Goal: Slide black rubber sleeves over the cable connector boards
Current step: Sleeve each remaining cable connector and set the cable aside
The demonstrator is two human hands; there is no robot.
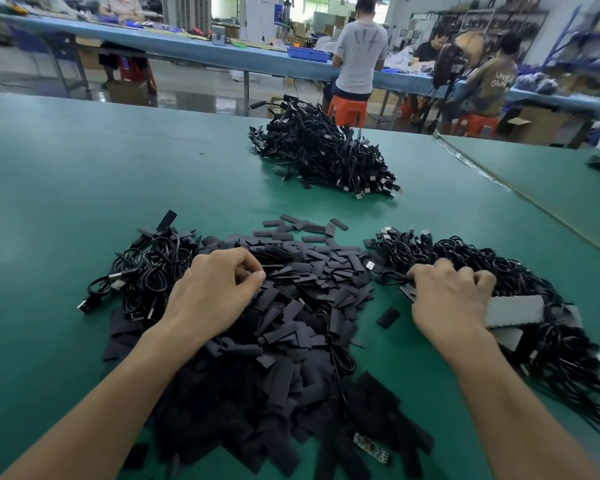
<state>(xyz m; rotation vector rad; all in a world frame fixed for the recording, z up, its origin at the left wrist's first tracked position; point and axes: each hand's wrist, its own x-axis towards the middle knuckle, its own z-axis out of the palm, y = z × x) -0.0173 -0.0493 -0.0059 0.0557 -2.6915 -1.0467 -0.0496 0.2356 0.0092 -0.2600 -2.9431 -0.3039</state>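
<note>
The black rubber sleeves (291, 327) are sitting in one big loose heap in the middle of the green table mat (49, 202), spilling toward the near edge. One stray sleeve (388, 317) is lying on its own between the heap and the right hand. The left hand (215, 292) is resting on top of the heap with fingers curled and thumb tucking against the index finger, honestly can't tell if it's pinching a sleeve or nothing. The right hand (447, 299) is digging into the tangle of cables (465, 251) on the right, fingers curling down, and it's gripping a connector board (407, 294) whose toothed edge is poking out at the thumb side. A bare circuit board (371, 452) is lying at the near edge of the heap. Another cable bundle (146, 271) is sitting left of the heap, touching it, and a bigger cable pile (323, 157) is sitting well apart toward the far side of the table. Past that, people are sitting on orange stools (347, 110) at a long blue bench (187, 46)
</note>
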